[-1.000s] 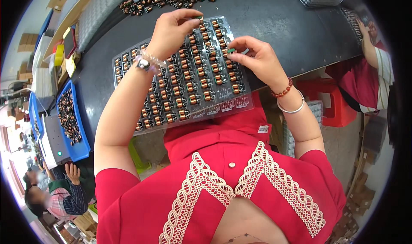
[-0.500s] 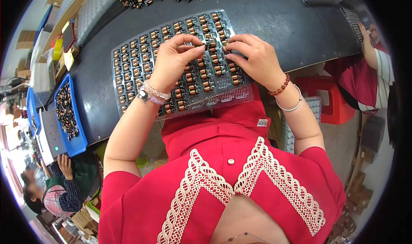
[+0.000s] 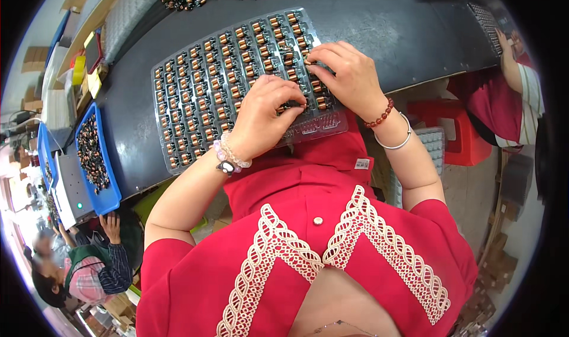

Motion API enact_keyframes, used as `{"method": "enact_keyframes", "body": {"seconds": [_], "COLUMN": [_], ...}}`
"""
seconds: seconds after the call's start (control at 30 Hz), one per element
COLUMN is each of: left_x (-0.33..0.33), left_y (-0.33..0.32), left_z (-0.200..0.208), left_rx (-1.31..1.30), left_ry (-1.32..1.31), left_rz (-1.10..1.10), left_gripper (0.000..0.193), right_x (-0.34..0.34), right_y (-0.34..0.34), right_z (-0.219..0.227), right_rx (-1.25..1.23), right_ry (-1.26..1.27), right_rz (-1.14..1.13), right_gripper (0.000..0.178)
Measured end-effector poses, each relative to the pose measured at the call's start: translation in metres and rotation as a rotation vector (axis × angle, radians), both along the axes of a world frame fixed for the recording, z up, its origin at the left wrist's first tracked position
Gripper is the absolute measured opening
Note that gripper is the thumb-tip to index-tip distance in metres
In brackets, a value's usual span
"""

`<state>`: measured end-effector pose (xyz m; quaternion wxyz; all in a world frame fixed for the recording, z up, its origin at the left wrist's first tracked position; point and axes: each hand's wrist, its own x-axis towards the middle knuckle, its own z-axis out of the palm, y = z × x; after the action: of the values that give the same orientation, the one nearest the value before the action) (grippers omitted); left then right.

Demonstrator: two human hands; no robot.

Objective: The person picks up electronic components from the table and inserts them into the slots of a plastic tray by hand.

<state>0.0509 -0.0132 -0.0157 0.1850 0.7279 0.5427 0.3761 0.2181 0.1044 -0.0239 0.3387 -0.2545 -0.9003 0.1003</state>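
Since a second ago both hands have come together at the near right corner of the clear tray (image 3: 195, 94). The left hand (image 3: 264, 115) now pinches a small coil (image 3: 290, 105) there, and the right hand (image 3: 347, 76) presses curled fingers on neighbouring pockets (filling looks nearly complete). A blue bin (image 3: 105, 198) sits far left of the left hand; a small white label (image 3: 362, 163) lies just below the right wrist.

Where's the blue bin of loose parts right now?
Head view, far left: the blue bin sits at the dark table's left edge, left of the clear tray.
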Motion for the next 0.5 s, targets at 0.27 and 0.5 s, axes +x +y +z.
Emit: {"method": "enact_keyframes", "body": {"seconds": [0.27,0.5], "left_x": [0.002,-0.015], "left_y": [-0.004,0.029], "left_z": [0.004,0.016], "left_rx": [0.023,0.103], "left_ry": [0.178,0.231], "left_rz": [-0.036,0.032], "left_gripper": [0.007,0.015], "right_x": [0.000,0.004], "right_y": [0.002,0.005], "right_z": [-0.004,-0.005], "right_rx": [-0.038,-0.067], "right_ry": [0.034,0.099], "right_rz": [0.011,0.068], "right_gripper": [0.012,0.011]}}
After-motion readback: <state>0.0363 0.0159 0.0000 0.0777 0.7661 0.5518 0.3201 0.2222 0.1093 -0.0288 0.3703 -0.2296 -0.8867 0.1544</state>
